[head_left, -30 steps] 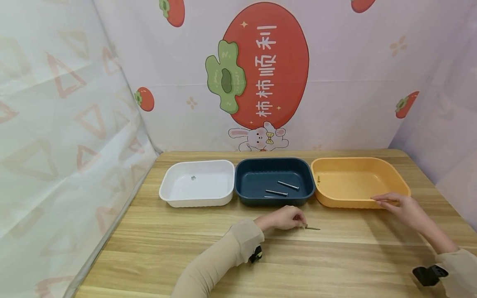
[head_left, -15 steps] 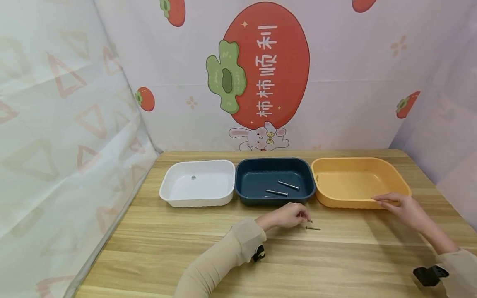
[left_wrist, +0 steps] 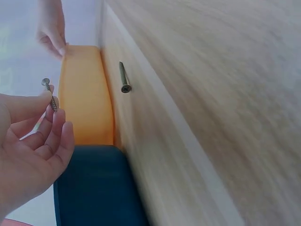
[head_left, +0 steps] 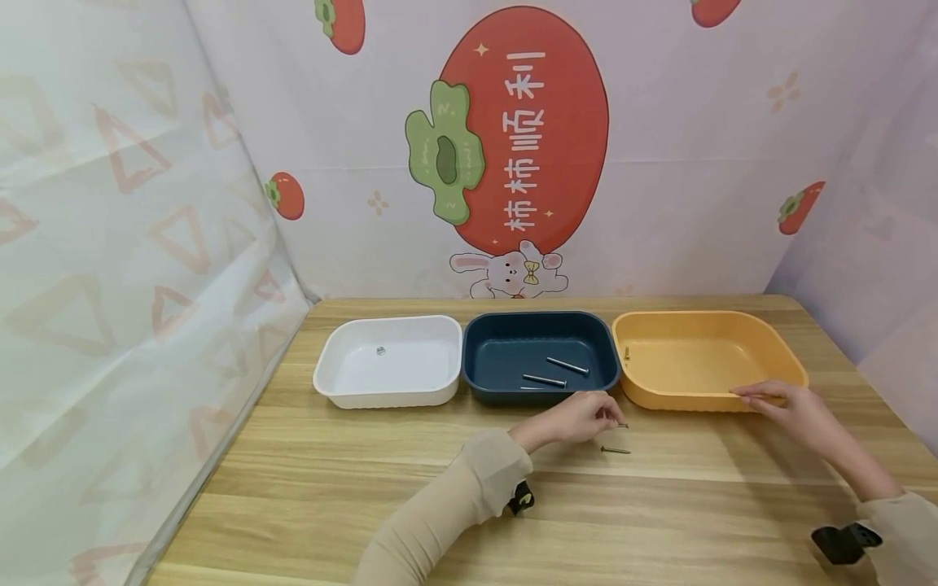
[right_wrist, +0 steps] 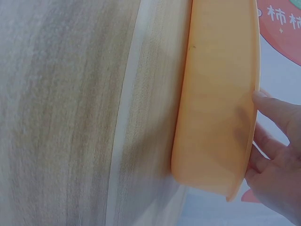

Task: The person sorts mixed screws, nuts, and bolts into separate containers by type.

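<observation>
My left hand pinches a small screw between thumb and fingers, above the table in front of the gap between the navy and orange trays. In the left wrist view the screw's head points up and its threaded end down. Another brass-coloured screw lies on the wood just below that hand. At the right, my right hand grips the front rim of the orange tray, thumb on one side of the wall and fingers on the other. A short screw sits inside that tray at its left end.
The navy tray stands in the middle, holding several long bolts. Left of it is a white tray with a small round metal piece. All three trays line the back of the wooden table, before a printed cloth.
My left hand has lifted one screw off the table and carried it right and toward the trays, leaving the other screw lying there. My right hand stays at the orange rim.
</observation>
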`<state>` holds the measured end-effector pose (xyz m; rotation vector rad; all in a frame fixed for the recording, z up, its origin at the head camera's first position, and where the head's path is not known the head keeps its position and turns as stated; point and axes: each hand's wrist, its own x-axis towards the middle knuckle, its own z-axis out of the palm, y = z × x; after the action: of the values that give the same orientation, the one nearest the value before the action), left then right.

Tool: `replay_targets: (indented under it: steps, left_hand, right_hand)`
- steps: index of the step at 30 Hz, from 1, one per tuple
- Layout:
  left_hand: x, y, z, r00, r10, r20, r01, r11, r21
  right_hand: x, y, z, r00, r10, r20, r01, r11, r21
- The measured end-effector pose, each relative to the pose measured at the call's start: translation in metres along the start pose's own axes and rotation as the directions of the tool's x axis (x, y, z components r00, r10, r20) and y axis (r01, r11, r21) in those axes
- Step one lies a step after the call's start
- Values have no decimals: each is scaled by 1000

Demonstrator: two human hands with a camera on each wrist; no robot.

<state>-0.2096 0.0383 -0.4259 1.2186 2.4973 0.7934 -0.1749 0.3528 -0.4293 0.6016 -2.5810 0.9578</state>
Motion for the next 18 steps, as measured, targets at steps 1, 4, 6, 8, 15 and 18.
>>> replay_targets:
  steps: [1,4,6,8,15,18]
  left_hand:
    - [1,1,0,1000,-4,-4,4,1000,-9]
    - [3,3,-1,1000,-12,-19,12,1000,-20]
    - [4,4,-2,999,-13,-38,12,1000,-28]
    - [6,6,-3,998,-19,-60,17,999,-38]
    - [13,12,-5,990,-35,-135,24,997,-76]
    - [16,13,-6,986,-42,-161,30,996,-82]
  right_hand:
    - [0,0,0,1000,-2,1,2,1000,4]
    - [0,0,0,1000,-5,2,5,1000,19]
    - [-1,0,0,1000,-5,2,5,1000,30]
    - [-1,-1,0,1000,-7,-1,7,999,31]
    - [-1,0,1,1000,-5,-7,5,1000,1]
    - [-1,1,1,1000,-4,-9,4,1000,-10]
